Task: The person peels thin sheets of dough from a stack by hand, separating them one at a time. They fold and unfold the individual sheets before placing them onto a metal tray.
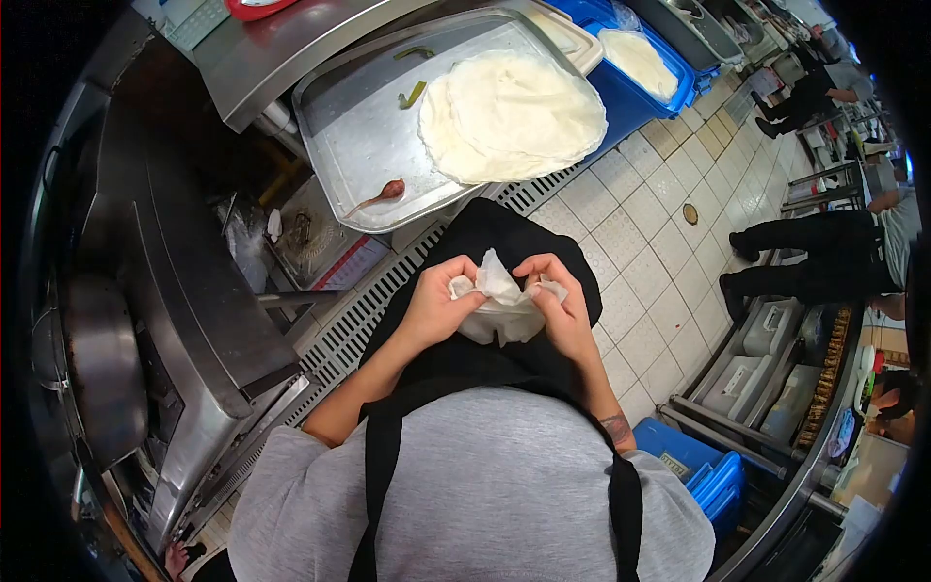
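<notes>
In front of my black apron, a thin, whitish dough sheet (pixel 502 322) hangs crumpled between my two hands. My left hand (pixel 444 299) pinches one side of it with thumb and fingers. On the other side, my right hand (pixel 560 301) grips it the same way. A fold of the sheet stands up between the hands, and its lower part droops below them. Beyond the hands lies a metal tray (pixel 339 145) with a stack of round, thin white dough sheets (pixel 514 116) on it. Two green pieces (pixel 413 95) and a reddish-brown bulb-like piece (pixel 392 190) also rest on this tray.
A blue crate (pixel 635 112) with more white sheets (pixel 638 64) stands beyond the tray. Steel counters (pixel 194 291) run along my left. A floor drain grate (pixel 335 364) crosses the tiles (pixel 640 204). Several people stand at the right, near shelves with grey bins (pixel 747 373).
</notes>
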Tool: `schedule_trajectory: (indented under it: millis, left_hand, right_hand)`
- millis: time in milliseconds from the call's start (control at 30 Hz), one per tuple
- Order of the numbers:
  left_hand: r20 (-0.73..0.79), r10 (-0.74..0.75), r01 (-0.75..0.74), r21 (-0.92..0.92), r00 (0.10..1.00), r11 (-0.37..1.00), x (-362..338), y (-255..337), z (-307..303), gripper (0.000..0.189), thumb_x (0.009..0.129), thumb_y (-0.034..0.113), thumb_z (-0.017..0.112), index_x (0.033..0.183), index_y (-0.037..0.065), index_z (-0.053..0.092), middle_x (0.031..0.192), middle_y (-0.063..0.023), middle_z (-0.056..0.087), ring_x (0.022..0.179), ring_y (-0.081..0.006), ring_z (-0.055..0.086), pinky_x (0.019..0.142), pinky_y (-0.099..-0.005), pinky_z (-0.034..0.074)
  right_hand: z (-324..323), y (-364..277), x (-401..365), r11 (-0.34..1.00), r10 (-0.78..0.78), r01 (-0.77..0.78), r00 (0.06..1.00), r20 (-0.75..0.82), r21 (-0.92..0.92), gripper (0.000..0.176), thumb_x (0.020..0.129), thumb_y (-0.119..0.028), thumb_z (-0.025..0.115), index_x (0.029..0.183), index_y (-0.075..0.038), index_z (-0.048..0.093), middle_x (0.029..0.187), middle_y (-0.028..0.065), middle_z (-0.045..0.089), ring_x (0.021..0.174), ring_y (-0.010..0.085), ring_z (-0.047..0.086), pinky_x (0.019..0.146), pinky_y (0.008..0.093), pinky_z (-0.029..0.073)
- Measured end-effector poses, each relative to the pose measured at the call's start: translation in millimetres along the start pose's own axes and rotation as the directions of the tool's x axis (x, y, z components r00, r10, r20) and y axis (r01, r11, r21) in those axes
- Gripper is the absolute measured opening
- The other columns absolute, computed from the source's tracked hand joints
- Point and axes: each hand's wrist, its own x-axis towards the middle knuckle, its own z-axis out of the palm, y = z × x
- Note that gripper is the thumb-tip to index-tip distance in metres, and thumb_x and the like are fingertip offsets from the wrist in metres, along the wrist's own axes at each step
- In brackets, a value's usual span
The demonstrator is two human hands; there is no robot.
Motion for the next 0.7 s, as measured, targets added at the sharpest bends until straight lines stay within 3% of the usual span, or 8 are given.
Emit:
schedule_trajectory:
  millis: [133, 233, 333, 433, 533, 633, 700]
  left_hand:
    - [-0.098, 0.048, -0.044, 0.05, 0.994, 0.998, -2, -3, -2, 0.01, 0.077, 0.003, 0.063, 0.076, 0.003, 0.053, 0.069, 0.0033, 0.055, 0.067, -0.0027, 0.048, 0.059, -0.0217, 0.04]
    - [-0.161, 0.03, -0.024, 0.042, 0.986, 0.999, -5, 0, -3, 0.011, 0.075, 0.001, 0.061, 0.074, 0.003, 0.05, 0.069, 0.0007, 0.053, 0.065, -0.0062, 0.049, 0.059, -0.023, 0.04]
    - [-0.229, 0.295, -0.233, 0.263, 0.928, 0.936, 0, -12, -8, 0.013, 0.072, 0.002, 0.062, 0.073, 0.002, 0.049, 0.072, -0.0035, 0.051, 0.065, -0.0122, 0.052, 0.06, -0.0249, 0.041]
    - [-0.182, 0.316, -0.273, 0.229, 0.931, 0.935, 0, -8, -7, 0.014, 0.069, 0.002, 0.062, 0.072, 0.001, 0.048, 0.074, -0.0069, 0.049, 0.066, -0.0176, 0.053, 0.061, -0.0273, 0.042]
    - [-0.019, 0.157, -0.147, 0.269, 0.987, 0.952, -8, 12, -3, 0.016, 0.071, 0.004, 0.064, 0.071, 0.002, 0.048, 0.071, -0.0066, 0.052, 0.063, -0.0172, 0.054, 0.06, -0.0285, 0.043]
    - [-0.002, 0.007, -0.006, 0.278, 1.0, 0.961, -13, 28, 6, 0.018, 0.072, 0.005, 0.066, 0.07, 0.004, 0.048, 0.07, -0.0042, 0.05, 0.067, -0.0107, 0.05, 0.063, -0.025, 0.041]
    - [-0.089, 0.092, -0.064, 0.274, 0.992, 0.96, -13, 20, 3, 0.02, 0.071, 0.004, 0.067, 0.071, 0.004, 0.047, 0.066, -0.0031, 0.049, 0.065, -0.0089, 0.049, 0.059, -0.0244, 0.04]
  right_hand:
    - [9, -4, -1, 0.986, 0.069, -0.058, 0.996, 0.063, -0.154, 0.03, 0.082, -0.004, 0.053, 0.112, -0.002, 0.054, 0.08, 0.0043, 0.051, 0.076, 0.011, 0.049, 0.069, 0.0241, 0.041]
    - [14, -7, -3, 0.982, -0.003, 0.032, 0.988, 0.154, -0.186, 0.037, 0.081, -0.004, 0.055, 0.118, -0.003, 0.053, 0.084, 0.0064, 0.051, 0.076, 0.0138, 0.051, 0.07, 0.0256, 0.042]
    - [17, -5, -3, 0.982, -0.031, 0.062, 0.985, 0.17, -0.18, 0.049, 0.076, -0.004, 0.063, 0.123, -0.003, 0.05, 0.087, 0.0072, 0.053, 0.08, 0.0163, 0.054, 0.073, 0.0279, 0.046]
    - [17, -5, -1, 0.962, 0.009, 0.044, 0.981, 0.194, -0.268, 0.049, 0.075, -0.004, 0.067, 0.121, -0.002, 0.052, 0.086, 0.0095, 0.056, 0.079, 0.0188, 0.057, 0.074, 0.0303, 0.048]
    - [21, 1, -1, 0.933, -0.018, 0.076, 0.986, 0.165, -0.353, 0.04, 0.074, -0.004, 0.067, 0.113, 0.0, 0.058, 0.084, 0.013, 0.059, 0.077, 0.0223, 0.061, 0.071, 0.0322, 0.049]
    - [20, 2, 0, 0.913, -0.056, 0.105, 0.989, 0.135, -0.394, 0.027, 0.074, -0.001, 0.063, 0.101, 0.001, 0.063, 0.082, 0.0159, 0.062, 0.074, 0.0252, 0.064, 0.069, 0.0328, 0.05]
    - [16, 2, 2, 0.917, -0.053, 0.074, 0.996, 0.065, -0.391, 0.022, 0.075, 0.0, 0.06, 0.096, 0.002, 0.064, 0.08, 0.0168, 0.064, 0.072, 0.0262, 0.065, 0.067, 0.0328, 0.05]
